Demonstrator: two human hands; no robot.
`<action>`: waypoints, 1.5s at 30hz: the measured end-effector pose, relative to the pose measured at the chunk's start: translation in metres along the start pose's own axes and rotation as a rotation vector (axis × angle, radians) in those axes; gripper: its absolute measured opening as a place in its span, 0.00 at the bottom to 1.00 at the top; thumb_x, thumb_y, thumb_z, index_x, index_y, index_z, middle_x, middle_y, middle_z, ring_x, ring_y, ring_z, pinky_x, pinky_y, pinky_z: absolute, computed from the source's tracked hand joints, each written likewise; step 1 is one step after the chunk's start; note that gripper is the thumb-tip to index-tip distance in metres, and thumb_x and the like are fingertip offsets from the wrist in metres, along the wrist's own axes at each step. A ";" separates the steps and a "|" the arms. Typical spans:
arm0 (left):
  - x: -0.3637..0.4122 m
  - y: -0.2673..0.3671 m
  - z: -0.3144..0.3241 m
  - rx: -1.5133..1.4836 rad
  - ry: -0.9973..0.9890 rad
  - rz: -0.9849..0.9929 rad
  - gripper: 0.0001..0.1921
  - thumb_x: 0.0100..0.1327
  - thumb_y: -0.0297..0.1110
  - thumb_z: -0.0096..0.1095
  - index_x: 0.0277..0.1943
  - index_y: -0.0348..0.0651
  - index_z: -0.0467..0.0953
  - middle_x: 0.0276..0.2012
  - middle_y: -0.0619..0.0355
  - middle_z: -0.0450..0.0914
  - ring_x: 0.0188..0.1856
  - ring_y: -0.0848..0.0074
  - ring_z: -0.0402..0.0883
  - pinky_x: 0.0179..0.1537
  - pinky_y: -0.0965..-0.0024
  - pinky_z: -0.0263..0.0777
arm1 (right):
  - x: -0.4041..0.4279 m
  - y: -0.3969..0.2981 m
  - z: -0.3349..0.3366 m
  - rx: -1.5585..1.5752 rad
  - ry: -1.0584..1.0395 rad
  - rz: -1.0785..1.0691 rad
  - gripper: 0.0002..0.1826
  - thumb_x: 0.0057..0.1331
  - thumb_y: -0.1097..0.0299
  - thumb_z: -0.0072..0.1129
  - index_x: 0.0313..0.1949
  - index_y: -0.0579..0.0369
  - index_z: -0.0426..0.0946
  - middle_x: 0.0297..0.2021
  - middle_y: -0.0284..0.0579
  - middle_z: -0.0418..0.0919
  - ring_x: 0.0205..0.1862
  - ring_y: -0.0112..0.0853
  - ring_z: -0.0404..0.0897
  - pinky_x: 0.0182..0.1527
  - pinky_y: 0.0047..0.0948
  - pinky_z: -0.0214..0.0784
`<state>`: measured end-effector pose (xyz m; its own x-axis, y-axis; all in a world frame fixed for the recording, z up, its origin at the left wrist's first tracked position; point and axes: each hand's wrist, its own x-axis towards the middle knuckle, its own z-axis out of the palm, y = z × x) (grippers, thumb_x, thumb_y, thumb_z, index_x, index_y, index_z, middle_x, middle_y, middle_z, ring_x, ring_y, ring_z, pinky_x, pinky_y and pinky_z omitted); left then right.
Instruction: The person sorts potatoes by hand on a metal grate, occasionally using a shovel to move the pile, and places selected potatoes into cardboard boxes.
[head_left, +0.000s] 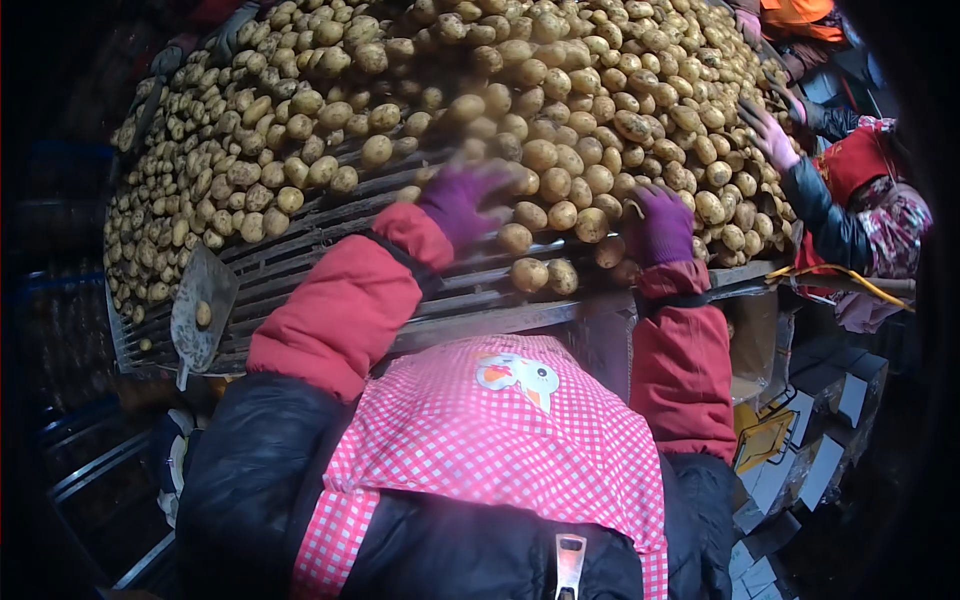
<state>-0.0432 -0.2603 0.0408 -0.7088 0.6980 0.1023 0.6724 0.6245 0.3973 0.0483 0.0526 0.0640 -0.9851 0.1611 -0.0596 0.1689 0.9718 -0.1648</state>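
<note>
A deep heap of potatoes (585, 161) lies on a slatted sorting table (300, 247) before me. My left hand (466, 199), in a purple glove, reaches over the slats at the near edge of the heap. It is blurred, its fingers look spread, and I see no potato in it. Farther right, my right hand (664, 223), also gloved in purple, rests against the potatoes near the table's front rail (517, 319). Its palm and fingertips are partly hidden. Between the hands, two potatoes (546, 276) sit side by side on the slats.
A metal scoop (199, 307) with one potato on it lies at the left. Another person's pink-gloved hand (771, 135) reaches in from the right; more workers stand at the far edges. A yellow cable (840, 271) crosses the right corner. Cardboard boxes (817, 427) stand at lower right.
</note>
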 end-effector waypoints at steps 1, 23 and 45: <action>-0.008 0.006 0.007 0.056 0.089 0.119 0.27 0.59 0.48 0.65 0.63 0.61 0.75 0.67 0.56 0.71 0.65 0.49 0.67 0.64 0.46 0.65 | 0.011 -0.006 0.001 0.134 0.139 -0.218 0.14 0.55 0.58 0.66 0.40 0.45 0.83 0.48 0.42 0.81 0.53 0.44 0.79 0.53 0.43 0.72; -0.088 -0.074 -0.064 0.019 -0.066 -0.466 0.39 0.55 0.45 0.75 0.69 0.46 0.68 0.68 0.46 0.70 0.66 0.54 0.72 0.65 0.57 0.67 | -0.219 0.210 0.075 1.116 0.100 0.547 0.34 0.66 0.49 0.63 0.64 0.59 0.70 0.47 0.43 0.78 0.47 0.29 0.78 0.51 0.30 0.73; -0.075 0.003 -0.034 -0.563 -0.187 -0.482 0.34 0.61 0.35 0.70 0.70 0.45 0.66 0.66 0.50 0.72 0.63 0.66 0.76 0.63 0.66 0.70 | -0.036 -0.011 -0.008 0.209 -0.102 -0.048 0.27 0.52 0.54 0.73 0.51 0.45 0.79 0.33 0.47 0.85 0.39 0.42 0.85 0.43 0.41 0.73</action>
<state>0.0043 -0.3225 0.0652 -0.8145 0.4724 -0.3368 0.0521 0.6377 0.7685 0.0812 0.0374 0.0758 -0.9857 0.0872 -0.1440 0.1353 0.9192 -0.3698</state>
